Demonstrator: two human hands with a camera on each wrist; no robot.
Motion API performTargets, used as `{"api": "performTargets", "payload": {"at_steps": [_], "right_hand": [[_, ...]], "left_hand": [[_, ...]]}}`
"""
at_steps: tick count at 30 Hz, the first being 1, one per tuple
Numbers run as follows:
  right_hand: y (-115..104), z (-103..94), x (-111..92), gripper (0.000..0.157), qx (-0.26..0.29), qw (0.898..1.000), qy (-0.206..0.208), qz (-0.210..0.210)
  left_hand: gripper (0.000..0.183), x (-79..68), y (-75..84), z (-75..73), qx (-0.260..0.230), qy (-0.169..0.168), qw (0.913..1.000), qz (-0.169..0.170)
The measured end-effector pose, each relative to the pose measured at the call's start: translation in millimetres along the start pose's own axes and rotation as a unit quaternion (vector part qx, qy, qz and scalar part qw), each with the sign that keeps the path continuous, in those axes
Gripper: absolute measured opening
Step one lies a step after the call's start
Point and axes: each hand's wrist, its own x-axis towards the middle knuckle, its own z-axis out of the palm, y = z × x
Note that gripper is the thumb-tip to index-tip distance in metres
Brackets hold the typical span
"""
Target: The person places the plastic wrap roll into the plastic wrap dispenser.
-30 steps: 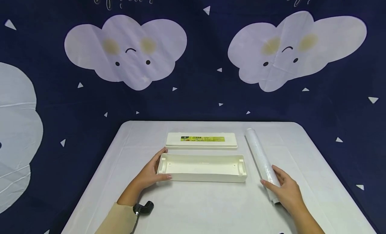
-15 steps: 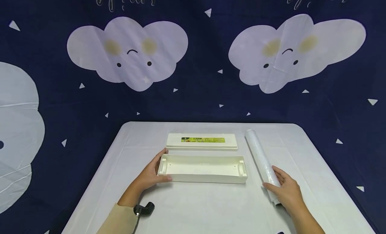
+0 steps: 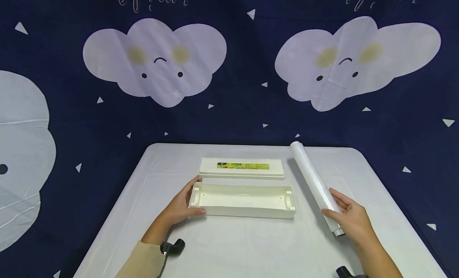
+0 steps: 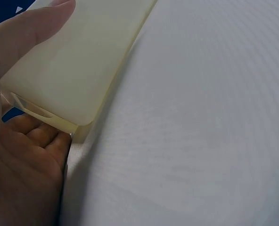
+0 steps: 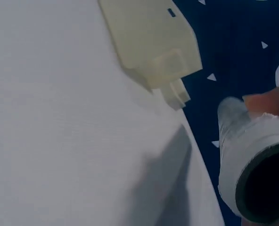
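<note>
A long cream plastic box (image 3: 244, 211) lies open side up in the middle of the table. My left hand (image 3: 177, 206) grips its left end, thumb along the near wall and fingers behind. In the left wrist view the thumb (image 4: 40, 26) presses on the box wall (image 4: 83, 66). To the right, my right hand (image 3: 353, 220) holds a roll of plastic wrap (image 3: 315, 182) near its lower end, thumb on one side and fingers on the other. The roll slants over the table with a shadow beneath it. The right wrist view shows its hollow core end (image 5: 266, 183).
Behind the box lies its cream lid (image 3: 242, 172) with a yellow-green label (image 3: 243, 165). A white cloth covers the table (image 3: 251, 246). Beyond the far edge hangs a dark blue backdrop (image 3: 244, 122) with printed clouds. A black wrist camera (image 3: 173, 247) sits on the left wrist.
My right hand has lifted the plastic wrap roll off the table and shifted it slightly right and away. The left hand keeps its grip on the box.
</note>
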Motion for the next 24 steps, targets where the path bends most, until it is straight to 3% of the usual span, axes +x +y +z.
{"api": "performTargets", "payload": {"at_steps": [7, 15, 24], "right_hand": [[-21.8, -13.0, 11.9, 0.084, -0.049, 0.989, -0.058, -0.124], [-35.7, -5.7, 30.3, 0.075, -0.046, 0.973, -0.134, -0.183], [-51.4, 4.3, 50.5, 0.074, -0.033, 0.952, -0.215, -0.217]], "left_hand": [[0.127, -0.6, 1.3, -1.6, -0.019, 0.001, 0.9998, -0.002], [0.126, 0.7, -2.4, -2.7, -0.036, -0.011, 0.9992, 0.012], [0.128, 0.7, -1.5, -2.4, -0.027, -0.007, 0.9996, 0.004]]}}
